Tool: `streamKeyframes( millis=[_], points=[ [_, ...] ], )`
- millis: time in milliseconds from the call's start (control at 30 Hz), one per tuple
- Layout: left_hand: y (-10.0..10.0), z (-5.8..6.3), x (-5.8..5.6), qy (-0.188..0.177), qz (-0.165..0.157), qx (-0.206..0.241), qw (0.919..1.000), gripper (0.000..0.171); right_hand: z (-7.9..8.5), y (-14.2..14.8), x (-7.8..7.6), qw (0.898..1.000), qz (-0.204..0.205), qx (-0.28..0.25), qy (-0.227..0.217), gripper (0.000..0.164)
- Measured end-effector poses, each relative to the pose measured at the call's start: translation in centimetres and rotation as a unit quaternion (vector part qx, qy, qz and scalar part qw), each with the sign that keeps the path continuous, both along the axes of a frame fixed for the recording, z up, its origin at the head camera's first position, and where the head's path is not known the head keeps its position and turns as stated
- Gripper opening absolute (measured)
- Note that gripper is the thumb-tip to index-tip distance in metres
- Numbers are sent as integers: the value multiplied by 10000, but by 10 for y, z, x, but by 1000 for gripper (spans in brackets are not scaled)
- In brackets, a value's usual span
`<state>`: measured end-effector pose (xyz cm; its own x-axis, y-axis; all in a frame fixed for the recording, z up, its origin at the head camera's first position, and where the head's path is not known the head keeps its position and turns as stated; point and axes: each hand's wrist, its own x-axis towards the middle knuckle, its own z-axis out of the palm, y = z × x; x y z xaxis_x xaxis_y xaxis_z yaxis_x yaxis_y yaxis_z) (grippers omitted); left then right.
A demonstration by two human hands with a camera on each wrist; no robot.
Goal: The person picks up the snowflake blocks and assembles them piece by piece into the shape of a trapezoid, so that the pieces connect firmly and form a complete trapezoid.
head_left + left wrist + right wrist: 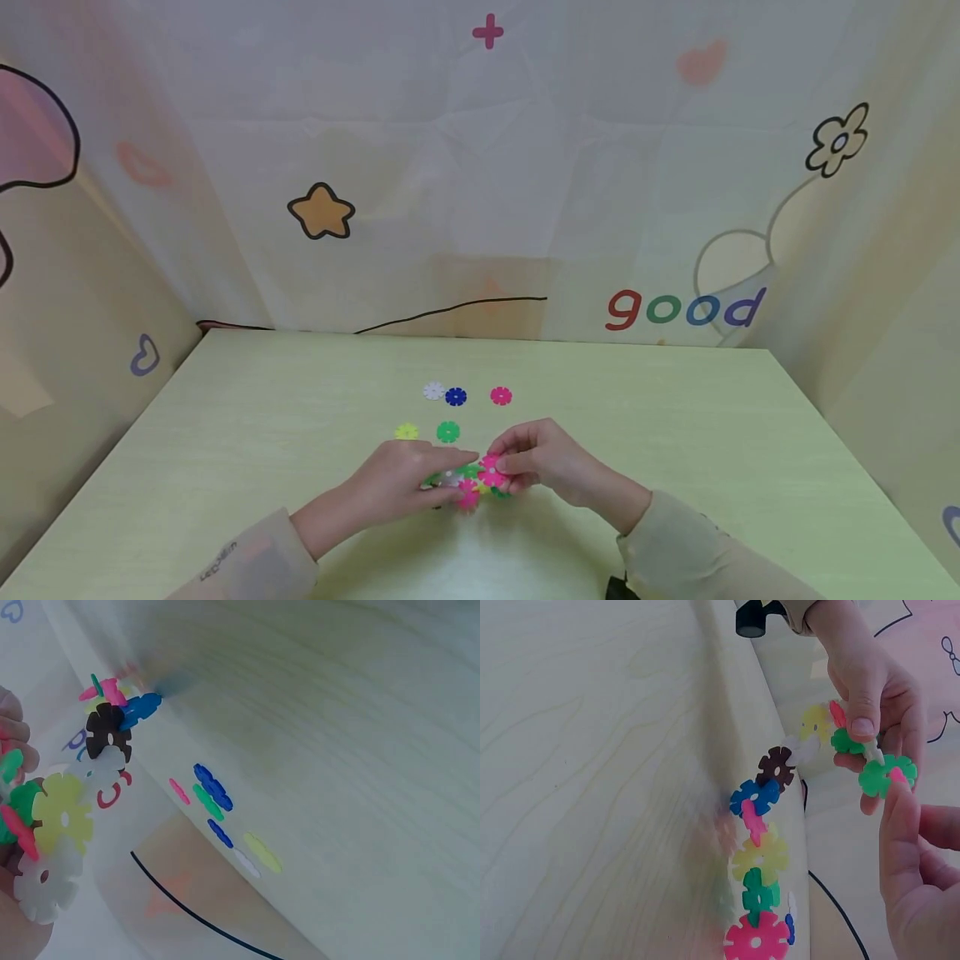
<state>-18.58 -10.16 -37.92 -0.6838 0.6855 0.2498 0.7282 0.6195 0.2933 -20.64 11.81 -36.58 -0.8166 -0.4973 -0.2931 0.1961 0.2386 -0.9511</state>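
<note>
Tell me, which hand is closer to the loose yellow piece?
Left: the left hand is just on the near side of the yellow piece; the right hand is farther off, to its right.

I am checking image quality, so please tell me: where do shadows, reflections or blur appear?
Head view: soft shadows on the table near the left hand and right hand, a paler patch between; left wrist view: bluish blur, probably reflection, beside the chain of flower-shaped pieces; right wrist view: dim shadow band along the table.
</note>
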Motion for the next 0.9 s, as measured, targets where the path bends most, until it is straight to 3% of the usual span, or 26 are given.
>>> streamKeyframes(
  millis=[300, 700, 900],
  points=[
    [-18, 5, 0, -163, 84, -75, 9998, 41, 0, 7, -17, 9991, 16, 359, 244, 32],
    [-51, 13, -2, -574, 366, 12, 9977, 40, -16, 13, -72, 9874, -388, 1340, 742, 29],
    [-61, 13, -2, -592, 307, 92, 9977, 39, -30, 2, -89, 9815, -197, 1651, 946, 27]
  ],
)
